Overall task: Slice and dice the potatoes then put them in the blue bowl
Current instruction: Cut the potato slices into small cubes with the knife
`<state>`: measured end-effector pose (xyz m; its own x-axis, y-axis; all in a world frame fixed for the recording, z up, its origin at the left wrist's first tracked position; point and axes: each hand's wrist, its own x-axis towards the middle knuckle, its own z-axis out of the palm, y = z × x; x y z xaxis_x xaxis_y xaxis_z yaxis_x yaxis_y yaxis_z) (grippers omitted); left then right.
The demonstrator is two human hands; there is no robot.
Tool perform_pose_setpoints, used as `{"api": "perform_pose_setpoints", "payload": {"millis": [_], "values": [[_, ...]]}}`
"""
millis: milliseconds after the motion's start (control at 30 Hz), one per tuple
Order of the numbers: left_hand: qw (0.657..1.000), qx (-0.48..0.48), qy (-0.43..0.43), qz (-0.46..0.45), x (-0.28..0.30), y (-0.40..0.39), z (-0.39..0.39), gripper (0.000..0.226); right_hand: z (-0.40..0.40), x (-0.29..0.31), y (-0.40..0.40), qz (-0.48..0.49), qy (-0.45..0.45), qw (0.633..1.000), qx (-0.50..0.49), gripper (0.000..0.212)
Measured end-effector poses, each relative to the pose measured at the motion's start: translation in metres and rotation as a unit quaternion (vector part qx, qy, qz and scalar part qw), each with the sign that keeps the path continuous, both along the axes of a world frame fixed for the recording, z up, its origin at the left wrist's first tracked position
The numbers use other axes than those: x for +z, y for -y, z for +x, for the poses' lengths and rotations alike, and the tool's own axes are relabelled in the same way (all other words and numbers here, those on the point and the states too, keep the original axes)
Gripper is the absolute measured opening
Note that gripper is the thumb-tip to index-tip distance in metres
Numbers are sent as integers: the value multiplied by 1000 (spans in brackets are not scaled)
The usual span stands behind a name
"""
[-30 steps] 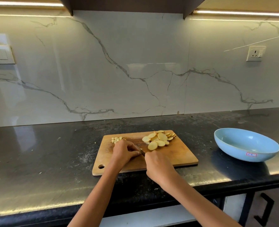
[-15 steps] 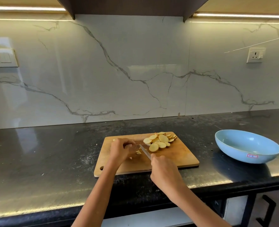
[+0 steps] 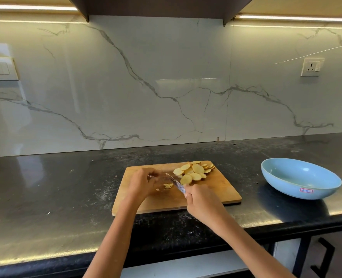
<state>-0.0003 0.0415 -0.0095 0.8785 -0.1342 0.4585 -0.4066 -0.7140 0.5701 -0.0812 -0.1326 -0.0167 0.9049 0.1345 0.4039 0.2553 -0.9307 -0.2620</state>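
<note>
Tabletop (image 3: 45, 197) of dark speckled stone carried everything, and its glossy face offered little grip to the rectangular wooden cutting board (image 3: 216, 195) lying near its front edge; a hard push of the blade could have made the board skid. The shallow round blue bowl (image 3: 300, 178) sat well apart to the right, still without potato, so carrying pieces across that gap risked dropping some on the stone. A heap of pale round potato slices (image 3: 194, 171) lay at the board's far right corner. The right hand (image 3: 203, 205) was wrapped around the handle of the steel kitchen knife (image 3: 176, 182), blade angled toward the far left. The left hand (image 3: 146, 183) was curled over something just beside the blade; what it held was hidden. Those fingers sat close enough that a slip could have nicked them. A few small diced potato pieces (image 3: 167, 186) lay between the hands and might have scattered.
</note>
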Motion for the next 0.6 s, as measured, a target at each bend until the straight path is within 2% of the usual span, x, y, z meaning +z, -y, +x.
{"api": "perform_pose_setpoints", "payload": {"millis": [100, 167, 267, 333, 433, 500, 600], "values": [[997, -57, 44, -19, 1, 5, 0, 54, -4, 2, -3, -19, 17, 999, 27, 29], [994, -105, 36, 16, 0, 9, -2, 68, -9, 5, -7, -50, 24, 998, 25, 31], [989, -80, 23, 122, -3, 13, 0, 74, -13, 7, -10, -102, 45, 994, 16, 26], [985, -52, 5, 162, -5, 12, 3, 73, -13, 7, -10, -117, 54, 992, 11, 28], [991, -29, 11, 133, -6, 11, 5, 81, -12, 6, -8, -122, 57, 991, 4, 30], [994, 10, 50, 95, -5, 9, 5, 81, -12, 6, -4, -116, 55, 992, -1, 31], [997, 32, 65, 13, -4, 5, 8, 52, -8, 4, 3, -96, 68, 993, -13, 33]]}}
